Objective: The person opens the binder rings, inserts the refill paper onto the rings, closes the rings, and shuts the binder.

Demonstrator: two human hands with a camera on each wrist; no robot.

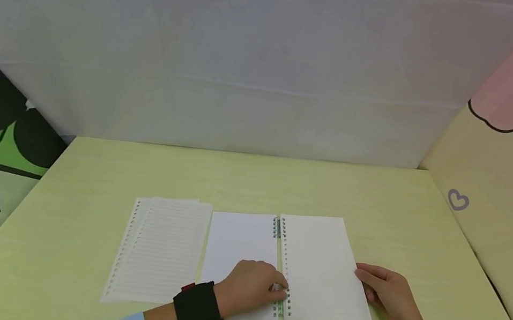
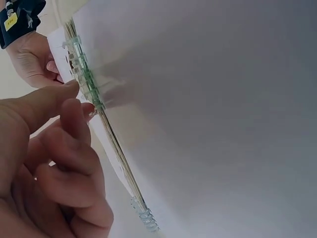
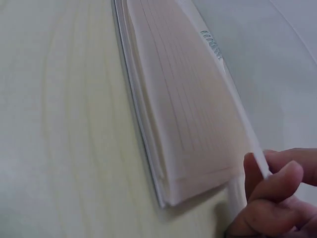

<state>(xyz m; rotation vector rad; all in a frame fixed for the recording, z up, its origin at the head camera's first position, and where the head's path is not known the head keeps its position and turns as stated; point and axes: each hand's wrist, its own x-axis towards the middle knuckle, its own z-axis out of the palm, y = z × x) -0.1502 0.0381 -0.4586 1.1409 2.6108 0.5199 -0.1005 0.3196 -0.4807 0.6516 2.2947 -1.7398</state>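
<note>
An open loose-leaf notebook lies on the table, with a white left page (image 1: pixel 241 239) and a thicker stack of punched paper (image 1: pixel 315 265) at the right. Between them run clear and green binder rings (image 2: pixel 84 69). My left hand (image 1: pixel 253 286) is at the lower rings, thumb and forefinger pinching there by the punched edge. At the outer edge, my right hand (image 1: pixel 386 296) pinches a sheet (image 3: pixel 242 111) between thumb and fingers. That sheet is lifted and bowed over the lined pages (image 3: pixel 183 89) in the right wrist view.
Loose lined sheets (image 1: pixel 166 251) with punched left edges overlap on the table (image 1: pixel 177 171) left of the notebook. A white cloth (image 1: pixel 269 64) hangs behind the table, and a cream panel (image 1: pixel 507 214) with a purple heart stands at the right.
</note>
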